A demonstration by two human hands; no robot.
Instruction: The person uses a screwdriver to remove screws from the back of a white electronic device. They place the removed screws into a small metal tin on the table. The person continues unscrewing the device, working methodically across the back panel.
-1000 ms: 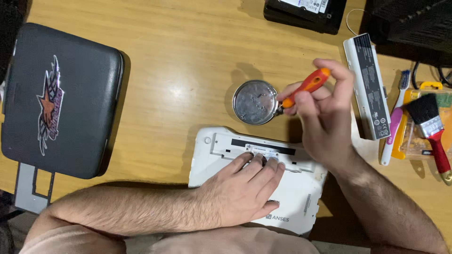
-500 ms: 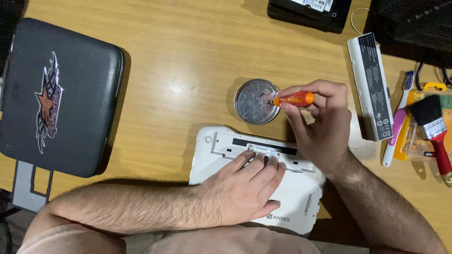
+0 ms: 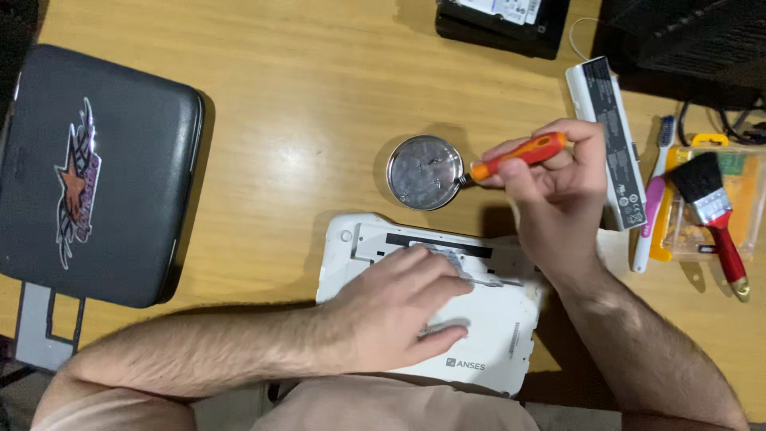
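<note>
A white laptop (image 3: 495, 335) lies upside down at the near edge of the wooden table (image 3: 303, 128), its battery bay empty. My left hand (image 3: 399, 311) rests flat on its underside. My right hand (image 3: 554, 187) grips a screwdriver with an orange and red handle (image 3: 519, 156), held almost level. The tip of the screwdriver touches the right rim of a small round metal dish (image 3: 425, 172) just beyond the laptop. Small parts lie in the dish, too small to make out.
A dark case with a star sticker (image 3: 96, 175) lies at the left. A white battery pack (image 3: 616, 140), a toothbrush (image 3: 650, 191), a red-handled brush (image 3: 710, 211) and a yellow parts box (image 3: 742, 199) sit at the right. Dark devices (image 3: 503, 20) lie at the far edge.
My right hand has lowered the screwdriver from a raised tilt to nearly level, bringing its tip down to the dish rim. My left hand has stayed on the laptop.
</note>
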